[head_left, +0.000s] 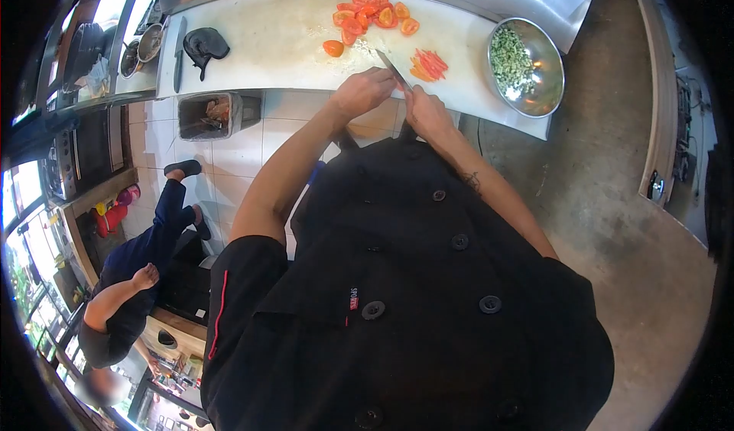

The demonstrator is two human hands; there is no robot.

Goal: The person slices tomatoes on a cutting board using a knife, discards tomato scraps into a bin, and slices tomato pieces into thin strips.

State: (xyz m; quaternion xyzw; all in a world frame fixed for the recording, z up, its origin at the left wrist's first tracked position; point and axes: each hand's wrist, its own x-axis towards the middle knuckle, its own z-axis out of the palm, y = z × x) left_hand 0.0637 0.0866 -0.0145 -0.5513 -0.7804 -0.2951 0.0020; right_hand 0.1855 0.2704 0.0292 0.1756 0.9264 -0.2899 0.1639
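Note:
My right hand point(430, 114) is closed around the handle of a knife point(391, 67), its blade angled up and left over the white cutting board point(267, 30). My left hand point(365, 91) is bent at the board's near edge beside the blade. Its fingers are pressed together on a tomato piece, which they mostly hide. Just beyond the blade lies a small pile of tomato strips point(430, 65). Farther back are several scooped tomato pieces point(367, 12), with one tomato piece point(333, 48) apart from them. Wet pulp spots the board nearby.
At the board's right end stands a metal bowl point(547, 87) of chopped green vegetable point(511, 60). A black crumpled item point(205, 47) and another knife point(180, 55) lie at the left. Below is a waste bin point(205, 129). Another person point(126, 301) is at the lower left.

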